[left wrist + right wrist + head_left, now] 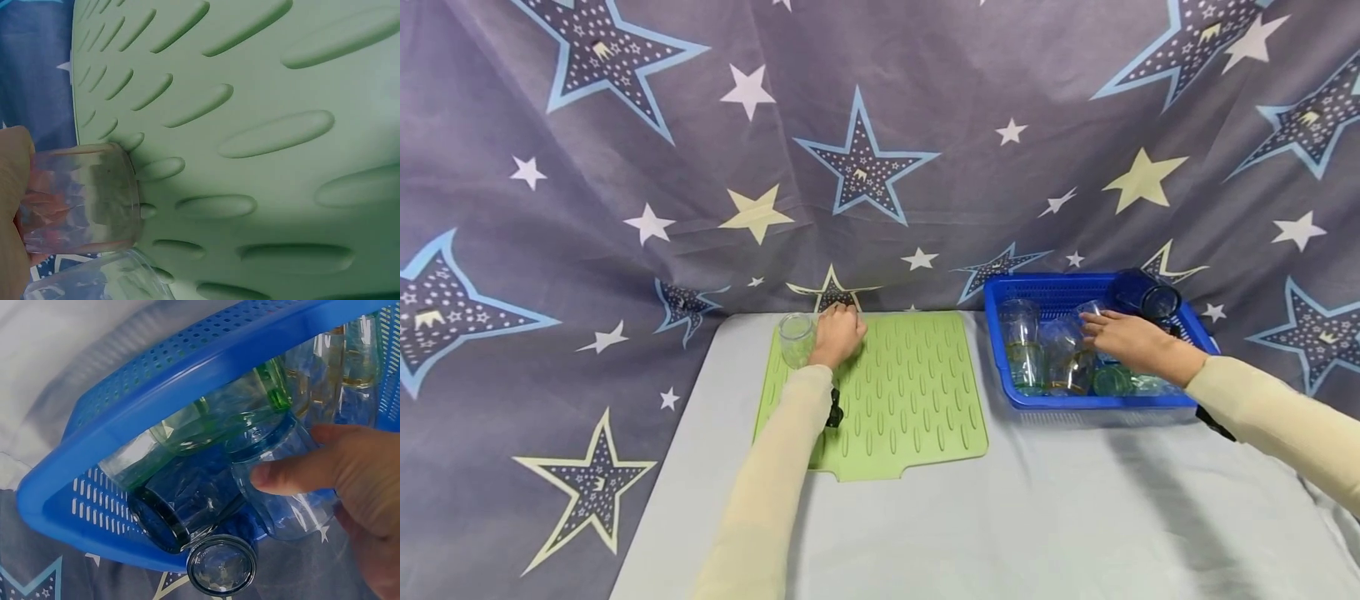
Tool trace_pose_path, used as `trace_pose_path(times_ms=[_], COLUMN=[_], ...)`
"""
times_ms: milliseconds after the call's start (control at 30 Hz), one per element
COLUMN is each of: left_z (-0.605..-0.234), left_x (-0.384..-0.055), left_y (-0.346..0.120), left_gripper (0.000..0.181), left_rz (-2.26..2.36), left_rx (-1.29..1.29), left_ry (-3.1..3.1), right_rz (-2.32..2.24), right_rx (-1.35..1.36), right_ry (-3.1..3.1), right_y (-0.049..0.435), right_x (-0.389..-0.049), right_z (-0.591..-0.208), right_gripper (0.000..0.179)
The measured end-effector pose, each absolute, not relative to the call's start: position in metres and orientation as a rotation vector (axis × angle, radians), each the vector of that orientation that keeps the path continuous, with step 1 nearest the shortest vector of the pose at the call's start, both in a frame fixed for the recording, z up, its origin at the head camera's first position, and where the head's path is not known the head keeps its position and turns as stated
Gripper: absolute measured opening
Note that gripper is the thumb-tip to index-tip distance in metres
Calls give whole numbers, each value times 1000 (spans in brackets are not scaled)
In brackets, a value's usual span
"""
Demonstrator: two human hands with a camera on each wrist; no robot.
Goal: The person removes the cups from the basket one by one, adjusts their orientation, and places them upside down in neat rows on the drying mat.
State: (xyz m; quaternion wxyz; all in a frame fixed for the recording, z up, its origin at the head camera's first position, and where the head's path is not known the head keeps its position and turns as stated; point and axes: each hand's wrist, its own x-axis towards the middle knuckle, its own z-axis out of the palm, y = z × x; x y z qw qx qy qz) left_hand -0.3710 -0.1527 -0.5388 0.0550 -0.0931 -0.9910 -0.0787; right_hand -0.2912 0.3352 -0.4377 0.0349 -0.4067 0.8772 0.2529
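Observation:
My left hand (838, 333) is over the back left part of a ribbed green drying mat (917, 392). It grips a clear glass (84, 197) by its upper part, the other end down at the mat; in the head view the hand hides this glass. Right beside it stands another clear glass (796, 340). Over at the blue plastic basket (1093, 402), my right hand (1131, 342) holds a light blue glass (281, 497), its thumb (275, 477) lying across the side.
Several glasses fill the basket: amber-tinted tumblers (1024, 354) on its left, a green glass (1112, 381) at the front, and a dark blue glass (1135, 292) leaning over the back right rim. A star-patterned cloth (700, 167) hangs behind the white-covered table (1000, 525).

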Motion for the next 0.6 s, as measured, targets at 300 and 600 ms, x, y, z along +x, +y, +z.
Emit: trace_pose_path(times_ms=[300,600], left_z=[-539,-542], left_x=[-371,-372], left_y=[-152,-154], left_gripper=[39,41], left_rz=[-221,-218], left_rx=[-252,-251], left_ry=[-3050,-3069], right_rz=[906,918], right_rx=[-1360,-1401], right_ry=[2690,2689], right_y=[341,340], right_x=[-292,-292], right_z=[-442,-445], right_gripper=[45,46])
